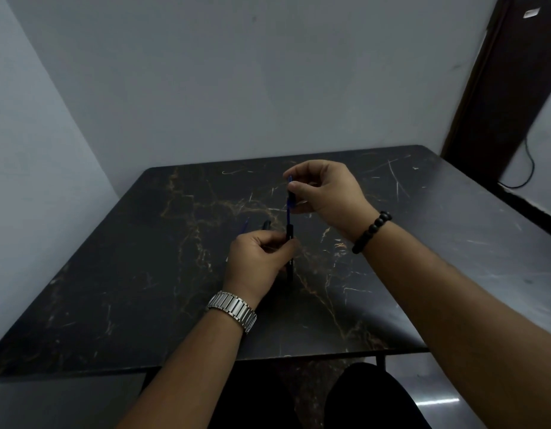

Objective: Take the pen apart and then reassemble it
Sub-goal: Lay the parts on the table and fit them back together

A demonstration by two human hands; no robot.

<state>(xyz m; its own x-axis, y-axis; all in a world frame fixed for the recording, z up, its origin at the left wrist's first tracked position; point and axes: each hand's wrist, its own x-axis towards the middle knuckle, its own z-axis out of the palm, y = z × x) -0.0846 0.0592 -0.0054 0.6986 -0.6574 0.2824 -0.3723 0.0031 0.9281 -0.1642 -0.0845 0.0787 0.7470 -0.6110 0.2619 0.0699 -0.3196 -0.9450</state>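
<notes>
Above the dark marble-patterned table (113,274), the left hand (258,261), wearing a metal link watch (232,309), is gripping the slim black pen barrel (290,243) upright in closed fingers. The right hand (326,193), wearing a black bead bracelet (371,232), is pinching the thin blue refill (289,212), which is standing in the barrel's top. Small dark parts (265,225) are lying on the table beyond the left hand.

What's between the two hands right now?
In the head view, a blue refill spans the gap from the right hand down into the black barrel held by the left hand.
</notes>
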